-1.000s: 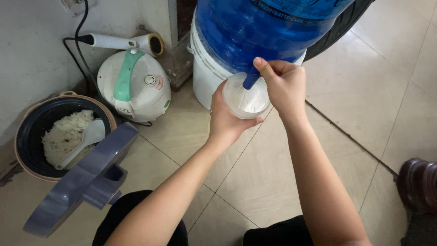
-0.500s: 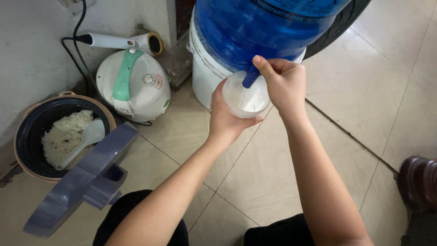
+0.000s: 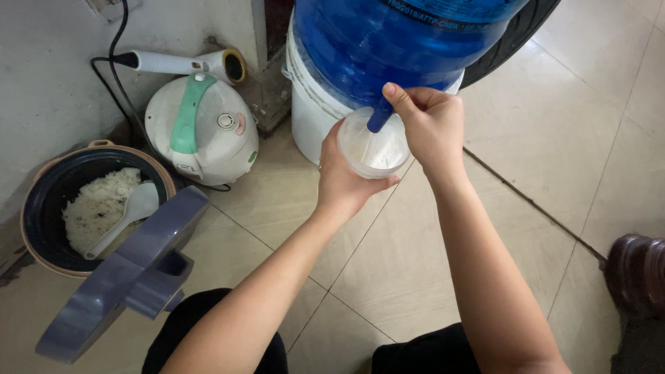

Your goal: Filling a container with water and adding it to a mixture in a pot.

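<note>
The cup [image 3: 374, 147] is clear, round and thin-walled, held just under the blue tap [image 3: 379, 116] of the big blue water jug [image 3: 388, 41]. Its inside looks pale and glossy; how full it is I cannot tell. The left hand [image 3: 344, 181] wraps it from below and the side, fingers curled around the wall, thumb along the near rim. The right hand [image 3: 431, 123] is above it, closed around the tap, its thumb laid over the top of the spout and its fingers bent behind.

The jug sits on a white stand [image 3: 312, 114] on the tiled floor [image 3: 540, 173]. To the left stands a white cooker [image 3: 202, 131] with a green handle, lid shut, and behind it lies a white hair dryer [image 3: 187, 64] against the wall. Nearer the person's left arm is an open rice cooker [image 3: 83, 201], its grey lid [image 3: 125, 277] tipped up, with white rice and a pale rice paddle [image 3: 128, 215] in the dark pot. A dark brown object [image 3: 637, 273] sits at the right edge.
</note>
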